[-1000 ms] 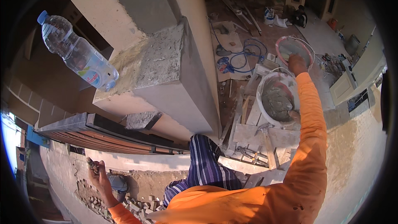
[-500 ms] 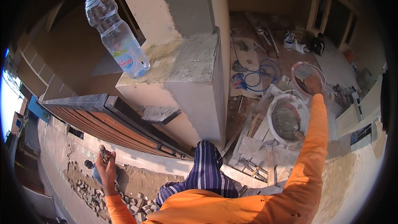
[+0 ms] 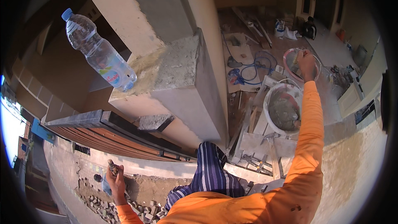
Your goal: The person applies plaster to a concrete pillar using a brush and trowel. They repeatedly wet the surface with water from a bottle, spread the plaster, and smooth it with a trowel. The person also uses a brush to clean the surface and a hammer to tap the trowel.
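Note:
My left hand (image 3: 116,179) grips a short, dirty, handle-like object (image 3: 112,166) low at the left. My right hand (image 3: 306,64) reaches over a red-rimmed bucket (image 3: 288,53), fingers closed on a small yellowish item I cannot make out clearly. Just below that bucket, a white bucket (image 3: 282,108) holds grey mortar and rests on dusty boards (image 3: 246,146), beside a hammer (image 3: 271,149) and pliers (image 3: 255,161). A plastic water bottle (image 3: 99,49) stands on the rough cement ledge (image 3: 170,70) of the pillar.
A dark-railed slatted gate (image 3: 103,130) runs below the pillar. Further back lie blue hose (image 3: 259,64), long bars (image 3: 255,27) and sacks (image 3: 290,31). Below left, another person (image 3: 103,184) is low beside loose paving blocks (image 3: 107,209).
My right hand has lifted from inside the red-rimmed bucket toward its top edge, fingers now higher. My view has shifted slightly; my left hand still holds the dirty object.

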Tool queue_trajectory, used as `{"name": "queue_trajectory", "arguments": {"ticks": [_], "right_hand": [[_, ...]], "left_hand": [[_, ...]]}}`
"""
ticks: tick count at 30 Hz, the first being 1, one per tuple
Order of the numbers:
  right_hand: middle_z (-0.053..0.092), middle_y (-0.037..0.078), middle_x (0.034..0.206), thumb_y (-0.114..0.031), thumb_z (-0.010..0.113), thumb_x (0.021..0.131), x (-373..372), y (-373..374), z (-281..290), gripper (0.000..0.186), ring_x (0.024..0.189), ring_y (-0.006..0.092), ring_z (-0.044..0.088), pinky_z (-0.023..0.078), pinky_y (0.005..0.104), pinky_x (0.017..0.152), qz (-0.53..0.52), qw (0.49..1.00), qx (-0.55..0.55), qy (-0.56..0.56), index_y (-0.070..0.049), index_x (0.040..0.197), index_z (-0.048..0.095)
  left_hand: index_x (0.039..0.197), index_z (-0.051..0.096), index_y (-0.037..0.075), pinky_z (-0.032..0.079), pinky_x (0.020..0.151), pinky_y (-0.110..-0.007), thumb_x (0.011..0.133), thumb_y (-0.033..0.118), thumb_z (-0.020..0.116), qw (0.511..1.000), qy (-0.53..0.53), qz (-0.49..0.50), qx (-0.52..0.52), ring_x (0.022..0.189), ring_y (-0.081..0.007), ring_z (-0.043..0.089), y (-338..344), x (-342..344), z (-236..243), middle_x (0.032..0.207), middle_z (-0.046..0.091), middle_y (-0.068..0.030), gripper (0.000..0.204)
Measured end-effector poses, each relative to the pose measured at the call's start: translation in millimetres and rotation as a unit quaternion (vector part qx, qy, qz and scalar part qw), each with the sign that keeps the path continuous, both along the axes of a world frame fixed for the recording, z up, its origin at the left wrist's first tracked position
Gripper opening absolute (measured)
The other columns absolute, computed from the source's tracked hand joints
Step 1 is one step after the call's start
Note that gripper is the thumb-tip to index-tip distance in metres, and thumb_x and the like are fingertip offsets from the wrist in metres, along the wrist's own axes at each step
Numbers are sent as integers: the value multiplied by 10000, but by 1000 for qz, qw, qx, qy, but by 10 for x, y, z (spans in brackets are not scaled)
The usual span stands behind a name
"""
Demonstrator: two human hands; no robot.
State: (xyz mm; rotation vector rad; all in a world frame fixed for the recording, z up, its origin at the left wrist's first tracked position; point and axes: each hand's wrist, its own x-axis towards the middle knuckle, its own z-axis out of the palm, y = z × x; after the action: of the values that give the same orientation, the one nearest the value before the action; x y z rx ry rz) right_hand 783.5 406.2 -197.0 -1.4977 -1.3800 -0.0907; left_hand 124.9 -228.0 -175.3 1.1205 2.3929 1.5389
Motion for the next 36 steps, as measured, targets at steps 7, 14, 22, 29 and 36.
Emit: {"name": "queue_trajectory", "arguments": {"ticks": [7, 14, 22, 29, 36], "right_hand": [[661, 214, 794, -164, 681, 886, 31, -32, 423, 165, 697, 413, 652, 522, 478, 698, 12, 989, 121, -79, -1, 909, 675], [699, 133, 842, 61, 708, 888, -283, -12, 593, 134, 724, 273, 691, 612, 403, 762, 256, 856, 88, 439, 18, 1013, 686], [683, 153, 919, -96, 679, 924, -1689, -343, 1307, 208, 728, 238, 689, 604, 381, 647, 428, 631, -2, 646, 53, 1064, 647], [715, 178, 863, -107, 661, 926, -2865, -404, 1784, 227, 642, 213, 741, 624, 292, 553, 477, 754, -30, 451, 117, 951, 633], [693, 145, 773, -120, 668, 930, -3175, -558, 1897, 251, 625, 199, 728, 624, 299, 542, 470, 808, -60, 351, 122, 870, 638]], "left_hand": [[921, 594, 55, 392, 706, -256, 978, 112, 727, 1000, -2, -1, -5, 765, -72, 451, 42, -18, -65, 817, 547, 40, 156], [943, 586, 56, 408, 732, -245, 978, 89, 724, 1000, 4, -23, 11, 779, -64, 462, 165, -37, 60, 834, 554, 41, 146], [926, 596, 45, 410, 745, -239, 976, 88, 727, 999, -1, -41, 16, 792, -67, 471, 301, 98, 159, 856, 581, 31, 147], [931, 576, 54, 394, 715, -236, 984, 95, 726, 998, -11, -59, -9, 778, -58, 449, 200, 290, 111, 828, 541, 48, 164], [931, 583, 60, 378, 697, -231, 984, 106, 727, 999, 4, -47, -5, 742, -62, 442, -54, 189, -35, 806, 529, 53, 160]]}}
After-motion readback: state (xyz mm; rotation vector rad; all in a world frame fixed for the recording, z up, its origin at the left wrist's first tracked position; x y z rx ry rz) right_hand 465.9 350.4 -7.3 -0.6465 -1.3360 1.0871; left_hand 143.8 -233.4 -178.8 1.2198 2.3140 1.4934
